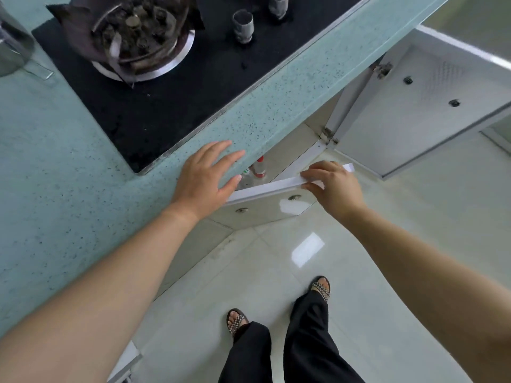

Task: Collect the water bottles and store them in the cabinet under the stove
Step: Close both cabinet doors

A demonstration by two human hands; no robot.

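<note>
Hands point(331, 186) at door point(265, 187); red-capped, perhaps clear bottles point(259, 169).

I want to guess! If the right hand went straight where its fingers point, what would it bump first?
Probably the left hand, along the top edge of the cabinet door, though it might pass underneath.
</note>
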